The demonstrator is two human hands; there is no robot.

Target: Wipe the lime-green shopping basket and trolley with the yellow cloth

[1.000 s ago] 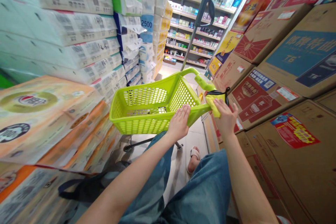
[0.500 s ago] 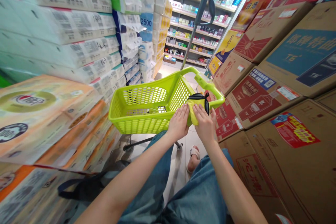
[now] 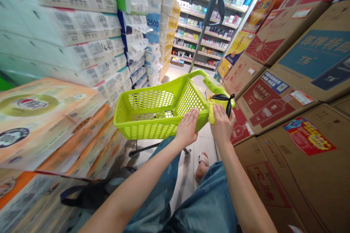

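Note:
A lime-green shopping cart [image 3: 147, 128] with a perforated basket stands in front of me, its curved handle on the right. My left hand [image 3: 187, 127] lies on the basket's near side by the rim, fingers stretched out and side by side. My right hand [image 3: 222, 125] presses a yellow cloth [image 3: 212, 111] with black edging against the cart near the handle's lower end. The black edging [image 3: 222, 97] sticks up beyond my fingers. Part of the cloth is hidden under that hand.
Wrapped paper packs [image 3: 87, 25] are stacked on the left, with orange cartons [image 3: 46, 116] nearer me. Cardboard boxes [image 3: 298, 153] rise close on the right. Behind the cart are a glass door's dark handle [image 3: 218, 9] and product shelves [image 3: 188, 25]. A dark bag [image 3: 93, 193] sits lower left.
My right hand has slid right with the yellow cloth, away from my left hand and towards the handle's end. My left hand has hardly moved, and the cart stays put.

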